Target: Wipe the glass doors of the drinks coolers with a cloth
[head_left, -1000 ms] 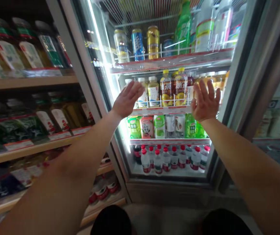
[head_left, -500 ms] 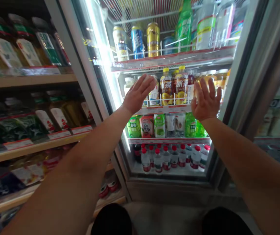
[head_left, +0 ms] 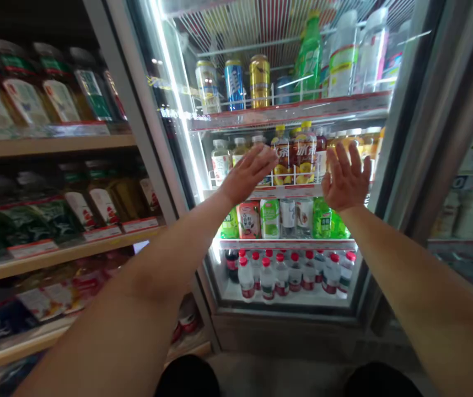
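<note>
Facing yellow-capped bottles (head_left: 305, 151), left hand (head_left: 250, 173) and right hand (head_left: 347, 179) are raised.

冰茶 stands in large characters on the right tea bottle (head_left: 305, 153); 茶 shows on the left tea bottle (head_left: 281, 155). The pink-red label (head_left: 248, 219) seems to read 百香果 and 红茶; a green label (head_left: 323, 220) reads 青梅. The far-right dark tag (head_left: 460, 181) shows 0. Other labels blur.

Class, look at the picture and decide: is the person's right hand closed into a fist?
No, the right hand is open, its fingers extended and spread apart.
</note>
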Demonstrator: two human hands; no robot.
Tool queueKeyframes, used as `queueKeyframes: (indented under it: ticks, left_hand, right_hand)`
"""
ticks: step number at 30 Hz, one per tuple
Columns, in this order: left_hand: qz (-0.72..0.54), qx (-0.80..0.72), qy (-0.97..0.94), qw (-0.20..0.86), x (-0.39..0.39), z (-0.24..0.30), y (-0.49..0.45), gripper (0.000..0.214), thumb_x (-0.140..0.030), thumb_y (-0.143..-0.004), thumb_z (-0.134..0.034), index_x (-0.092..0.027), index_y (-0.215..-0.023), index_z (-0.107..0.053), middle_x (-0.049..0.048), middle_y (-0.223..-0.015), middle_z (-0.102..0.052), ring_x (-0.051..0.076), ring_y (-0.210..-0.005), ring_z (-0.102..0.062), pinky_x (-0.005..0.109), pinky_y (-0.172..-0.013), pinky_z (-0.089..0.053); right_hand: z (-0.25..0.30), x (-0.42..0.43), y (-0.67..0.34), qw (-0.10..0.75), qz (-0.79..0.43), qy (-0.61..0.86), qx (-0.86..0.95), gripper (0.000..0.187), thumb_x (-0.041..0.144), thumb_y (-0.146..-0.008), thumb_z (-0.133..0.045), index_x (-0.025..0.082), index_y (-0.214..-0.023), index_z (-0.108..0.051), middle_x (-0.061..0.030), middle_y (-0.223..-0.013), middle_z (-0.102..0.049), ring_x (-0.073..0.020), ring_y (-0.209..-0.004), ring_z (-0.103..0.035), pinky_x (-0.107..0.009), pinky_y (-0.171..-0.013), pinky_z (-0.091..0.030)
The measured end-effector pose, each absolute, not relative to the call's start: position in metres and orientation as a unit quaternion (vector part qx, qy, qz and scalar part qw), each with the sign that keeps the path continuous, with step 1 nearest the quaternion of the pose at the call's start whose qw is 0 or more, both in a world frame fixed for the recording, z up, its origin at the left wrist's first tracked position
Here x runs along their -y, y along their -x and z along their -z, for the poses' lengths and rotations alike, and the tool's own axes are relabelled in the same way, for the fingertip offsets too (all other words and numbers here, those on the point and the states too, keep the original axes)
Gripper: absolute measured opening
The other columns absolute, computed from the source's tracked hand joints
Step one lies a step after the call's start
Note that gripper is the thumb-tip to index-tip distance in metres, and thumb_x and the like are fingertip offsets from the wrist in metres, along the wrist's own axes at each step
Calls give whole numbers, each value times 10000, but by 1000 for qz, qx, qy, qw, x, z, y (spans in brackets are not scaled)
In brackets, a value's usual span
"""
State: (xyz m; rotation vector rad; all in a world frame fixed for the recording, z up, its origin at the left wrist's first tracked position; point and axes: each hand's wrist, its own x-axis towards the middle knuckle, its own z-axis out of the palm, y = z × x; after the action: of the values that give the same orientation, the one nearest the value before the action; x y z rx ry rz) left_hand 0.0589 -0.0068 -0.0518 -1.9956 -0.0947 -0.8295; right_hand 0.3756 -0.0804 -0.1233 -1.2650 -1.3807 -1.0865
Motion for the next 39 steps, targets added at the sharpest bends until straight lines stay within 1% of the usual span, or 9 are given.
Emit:
queueKeyframes:
  ticks: [3,6,12,15,18,25,30,36,39]
  left_hand:
    - [238,-57,836,492,13,81,-61,529,-48,-1107,-505,-179,-1617,-462,62,-1628,-553,237,-1649,-259,431,-1346,-359]
    - [159,-76,850,497,12,69,-59,533,-78,-1113,-521,-245,-1616,-474,15,-1654,-526,207,-1621,-339,412,-1336,-380]
    - [327,81,813,474,7,42,-67,710,-5,-1060,-444,-250,-1715,-321,70,-1713,-434,299,-1668,-180,569,-1351,-295]
    - [259,10,835,485,13,70,-70,631,-64,-1045,-496,-179,-1660,-423,58,-1695,-466,297,-1667,-187,524,-1367,-287]
    - [164,-50,853,493,13,72,-69,584,-73,-1060,-490,-228,-1623,-487,-11,-1694,-473,236,-1650,-260,453,-1366,-313]
    - [324,61,825,459,9,52,-94,586,-25,-1090,-427,-222,-1640,-472,26,-1715,-438,256,-1678,-92,538,-1370,-264]
    - [118,-49,875,467,22,75,-103,556,-75,-1086,-496,-268,-1607,-528,-34,-1708,-447,215,-1650,-249,438,-1370,-300]
    - [344,114,807,467,8,41,-79,657,14,-1067,-397,-258,-1664,-434,18,-1725,-422,267,-1676,-121,550,-1366,-268]
    - [277,34,828,486,11,67,-63,593,-14,-1069,-447,-212,-1626,-487,17,-1707,-452,255,-1679,-91,506,-1383,-250]
  right_hand:
    - [124,80,-377,472,438,512,568,633,349,-1051,-388,221,-1669,-433,-87,-1724,-395,-343,-1639,-268,-649,-1324,-142]
    - [124,77,-378,468,452,507,565,654,359,-1024,-424,219,-1662,-441,-86,-1716,-413,-341,-1634,-282,-659,-1312,-172]
    - [125,76,-377,468,473,503,551,628,350,-1050,-388,226,-1664,-440,-75,-1714,-415,-313,-1630,-295,-614,-1321,-168]
    - [125,76,-377,469,478,496,553,628,344,-1048,-392,235,-1666,-431,-67,-1720,-405,-316,-1625,-306,-612,-1321,-165]
    - [125,76,-378,468,472,501,555,628,354,-1045,-397,246,-1662,-436,-61,-1721,-404,-321,-1623,-307,-619,-1318,-166]
    - [124,78,-377,465,450,518,559,646,357,-1031,-395,249,-1667,-431,-58,-1730,-388,-315,-1635,-282,-619,-1323,-161]
    - [123,77,-377,478,457,508,552,626,372,-1037,-394,219,-1638,-476,-86,-1703,-435,-326,-1629,-300,-635,-1313,-185]
    - [122,81,-377,467,440,522,562,647,372,-1032,-386,220,-1657,-446,-94,-1715,-413,-326,-1637,-277,-631,-1321,-157]
    - [122,82,-375,468,429,526,566,641,380,-1046,-359,213,-1660,-438,-98,-1721,-401,-336,-1637,-272,-644,-1321,-142]
